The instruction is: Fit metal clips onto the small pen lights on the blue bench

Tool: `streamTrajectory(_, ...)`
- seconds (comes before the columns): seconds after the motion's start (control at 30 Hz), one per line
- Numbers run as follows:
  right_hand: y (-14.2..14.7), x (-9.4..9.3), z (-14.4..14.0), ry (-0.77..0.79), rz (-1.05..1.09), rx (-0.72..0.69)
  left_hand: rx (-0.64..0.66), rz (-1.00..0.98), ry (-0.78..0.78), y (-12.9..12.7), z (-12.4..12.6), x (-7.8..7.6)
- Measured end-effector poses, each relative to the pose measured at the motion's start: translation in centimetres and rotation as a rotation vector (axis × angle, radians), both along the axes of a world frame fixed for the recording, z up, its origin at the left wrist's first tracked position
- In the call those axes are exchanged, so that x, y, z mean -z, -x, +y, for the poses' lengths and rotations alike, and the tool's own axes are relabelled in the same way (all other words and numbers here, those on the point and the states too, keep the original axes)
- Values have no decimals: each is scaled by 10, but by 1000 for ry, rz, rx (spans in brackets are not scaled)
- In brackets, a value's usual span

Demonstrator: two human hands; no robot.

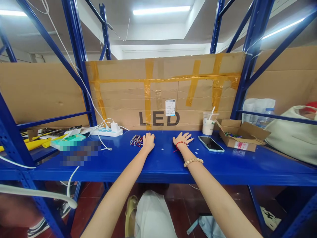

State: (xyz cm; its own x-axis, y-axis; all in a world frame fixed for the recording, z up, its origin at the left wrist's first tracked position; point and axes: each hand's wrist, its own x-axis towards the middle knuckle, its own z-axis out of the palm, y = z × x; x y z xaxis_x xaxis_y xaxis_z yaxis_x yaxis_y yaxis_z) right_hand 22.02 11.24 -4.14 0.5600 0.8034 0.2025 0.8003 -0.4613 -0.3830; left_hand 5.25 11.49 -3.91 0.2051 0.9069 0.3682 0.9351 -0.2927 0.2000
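Left hand (149,142) beside the small clips (136,140), right hand (183,138) spread on blue metal

From the head view, we look down on two bare hands over a blue shelf (163,168). The left hand lies palm down with its fingers forward and fairly close together; we cannot tell whether it pinches anything. The small clips, metallic and reddish, lie in a cluster on the shelf just left of it; we cannot tell whether they touch it.

The right hand is palm down, fingers fanned apart. We make out small blue pieces (191,140) by its fingertips, too small to identify. A red cord (182,143) and a beaded bracelet (193,162) circle that arm.

Farther right we see a phone (211,144) lying flat, an upright cup (208,127) with a straw, and an open cardboard box (244,144). A white power strip (106,132) sits to the left, and a taped cardboard panel (123,99) marked "LED" stands behind.
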Motion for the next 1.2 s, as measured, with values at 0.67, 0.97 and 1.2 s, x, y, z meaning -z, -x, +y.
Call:
streamTrajectory(0.67,-20,8,12,-87,-40,1,24,-215,-92,-5,-3,-3)
streamTrajectory(0.97,-19,2,9,-82,-78,-337,51,-213,-76,-6,-1,-3)
streamTrajectory(1.2,-11,1,14,-77,-21,-682,156,-211,-77,-6,-1,-2)
